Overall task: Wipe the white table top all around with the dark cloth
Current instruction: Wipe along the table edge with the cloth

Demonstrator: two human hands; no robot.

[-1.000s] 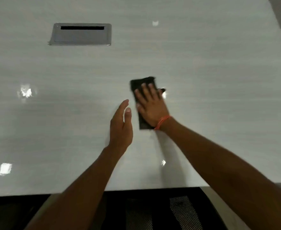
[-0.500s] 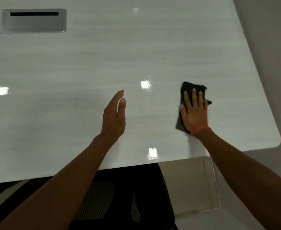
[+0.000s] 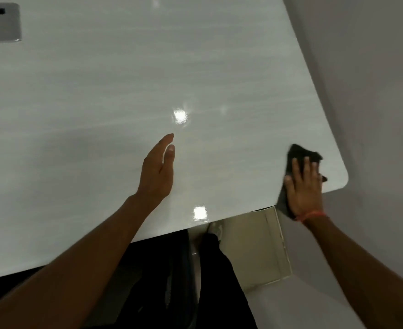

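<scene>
already the right hand [image 3: 303, 186], fingers flat on the dark cloth [image 3: 301, 153], sits at the table's [image 3: 100, 91] near right corner, so the overhanging cloth could slip off while the left hand [image 3: 158, 172] hovers with relaxed fingers.

A plain grey wall [image 3: 374, 79] fills the right of the frame. Pale floor [image 3: 248, 252] and a dark chair [image 3: 162, 281] show along the bottom.

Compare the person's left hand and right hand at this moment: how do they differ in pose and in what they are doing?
The right hand presses flat on the dark cloth near the table top's corner; the left hand touches no cloth. The right hand lies palm down; the left hand stands edge-on, thumb uppermost. Both have straight fingers.
</scene>
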